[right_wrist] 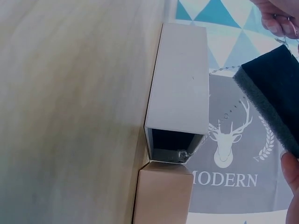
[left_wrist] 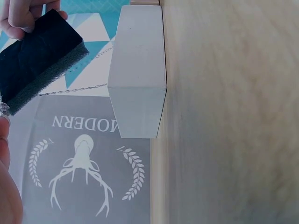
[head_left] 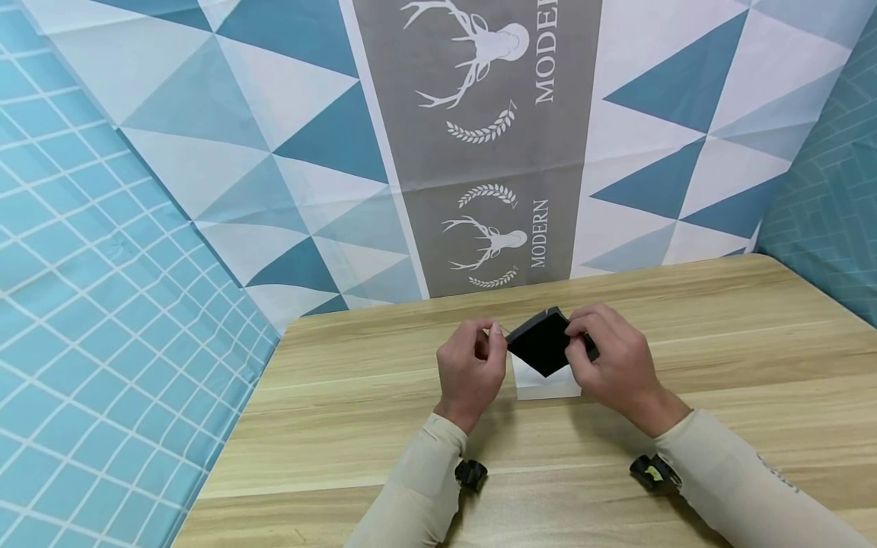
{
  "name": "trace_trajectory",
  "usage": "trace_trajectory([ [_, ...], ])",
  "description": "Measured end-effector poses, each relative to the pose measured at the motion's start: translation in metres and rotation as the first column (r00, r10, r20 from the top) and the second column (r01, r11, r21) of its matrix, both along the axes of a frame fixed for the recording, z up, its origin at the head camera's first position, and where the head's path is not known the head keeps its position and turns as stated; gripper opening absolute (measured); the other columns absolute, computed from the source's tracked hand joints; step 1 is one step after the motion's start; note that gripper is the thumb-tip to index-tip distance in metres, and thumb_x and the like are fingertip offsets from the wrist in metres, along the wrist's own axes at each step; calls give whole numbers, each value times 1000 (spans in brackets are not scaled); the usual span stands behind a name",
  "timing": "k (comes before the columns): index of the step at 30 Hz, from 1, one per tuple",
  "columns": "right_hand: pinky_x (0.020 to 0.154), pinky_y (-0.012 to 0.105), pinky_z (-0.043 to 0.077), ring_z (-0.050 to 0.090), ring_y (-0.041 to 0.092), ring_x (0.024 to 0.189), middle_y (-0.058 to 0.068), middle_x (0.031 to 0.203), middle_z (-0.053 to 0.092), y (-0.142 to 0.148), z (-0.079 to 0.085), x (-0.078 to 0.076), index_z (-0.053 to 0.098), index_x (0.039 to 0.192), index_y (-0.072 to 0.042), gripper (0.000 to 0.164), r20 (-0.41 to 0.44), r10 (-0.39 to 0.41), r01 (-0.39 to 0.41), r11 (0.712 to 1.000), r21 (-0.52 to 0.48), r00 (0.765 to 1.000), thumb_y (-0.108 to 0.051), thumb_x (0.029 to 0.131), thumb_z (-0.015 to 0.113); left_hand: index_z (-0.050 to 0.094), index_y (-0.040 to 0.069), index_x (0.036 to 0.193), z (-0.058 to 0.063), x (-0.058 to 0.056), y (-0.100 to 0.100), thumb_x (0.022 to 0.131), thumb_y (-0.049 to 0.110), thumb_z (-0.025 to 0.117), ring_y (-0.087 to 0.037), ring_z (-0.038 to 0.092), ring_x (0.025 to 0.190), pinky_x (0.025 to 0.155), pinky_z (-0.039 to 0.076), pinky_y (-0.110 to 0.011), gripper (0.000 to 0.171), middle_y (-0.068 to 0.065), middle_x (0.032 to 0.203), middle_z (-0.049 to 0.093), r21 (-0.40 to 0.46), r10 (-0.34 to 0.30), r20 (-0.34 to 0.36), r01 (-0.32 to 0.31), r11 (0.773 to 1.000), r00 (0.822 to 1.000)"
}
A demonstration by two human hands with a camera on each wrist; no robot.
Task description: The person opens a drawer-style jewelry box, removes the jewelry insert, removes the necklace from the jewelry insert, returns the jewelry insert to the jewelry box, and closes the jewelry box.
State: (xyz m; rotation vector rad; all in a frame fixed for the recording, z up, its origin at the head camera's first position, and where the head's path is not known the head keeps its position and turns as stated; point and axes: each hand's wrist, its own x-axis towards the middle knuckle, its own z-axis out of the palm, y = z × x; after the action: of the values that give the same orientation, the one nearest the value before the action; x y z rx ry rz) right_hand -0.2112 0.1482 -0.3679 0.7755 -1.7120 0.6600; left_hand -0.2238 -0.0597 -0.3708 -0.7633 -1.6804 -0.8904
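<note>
A black-faced foam pad [head_left: 544,344] with a rough grey edge is tilted above a white box [head_left: 548,387]. My right hand [head_left: 613,361] grips the pad's right side between thumb and fingers. At the pad's left corner, my left hand [head_left: 473,369] pinches a thin silver chain [right_wrist: 284,42] with thumb and fingertips. More of the chain [left_wrist: 74,88] runs loosely behind the pad and box. In the right wrist view the box's dark end stands open, and a small clear piece [right_wrist: 182,155] sits at its mouth with chain attached.
A tan cardboard box [right_wrist: 163,193] stands right beside the open end of the white box. Both are on the wood-grain table [head_left: 356,426]. Patterned cloth [head_left: 493,167] hangs at the back, with blue tiled cloth [head_left: 116,289] along the left.
</note>
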Motion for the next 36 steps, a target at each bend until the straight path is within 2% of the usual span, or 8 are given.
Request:
trace_trajectory([
  [17, 59, 32, 45, 58, 19, 70, 9, 86, 63, 3, -2, 0, 62, 82, -2, 20, 57, -23, 25, 999, -31, 998, -9, 85, 44, 62, 5, 88, 0, -1, 0, 85, -6, 61, -11, 46, 52, 49, 38, -22, 11, 0, 63, 47, 42, -14, -30, 15, 999, 999],
  [24, 59, 31, 45, 58, 18, 70, 9, 85, 63, 3, -2, 0, 63, 82, -1, 21, 79, -33, 36, 998, -43, 996, -10, 85, 44, 61, 5, 87, 1, -1, 0, 86, -7, 60, -11, 46, 52, 50, 42, -22, 12, -2, 65, 46, 72, -17, -29, 19, 997, 999],
  [36, 56, 32, 43, 56, 17, 67, 9, 84, 62, 4, -4, 0, 63, 85, -1, 19, 109, -66, 73, 996, -56, 992, -9, 83, 46, 60, 5, 86, 0, -2, 1, 85, -7, 61, -14, 46, 56, 53, 38, -24, 12, -2, 67, 45, 84, 31, -36, -28, 996, 999],
])
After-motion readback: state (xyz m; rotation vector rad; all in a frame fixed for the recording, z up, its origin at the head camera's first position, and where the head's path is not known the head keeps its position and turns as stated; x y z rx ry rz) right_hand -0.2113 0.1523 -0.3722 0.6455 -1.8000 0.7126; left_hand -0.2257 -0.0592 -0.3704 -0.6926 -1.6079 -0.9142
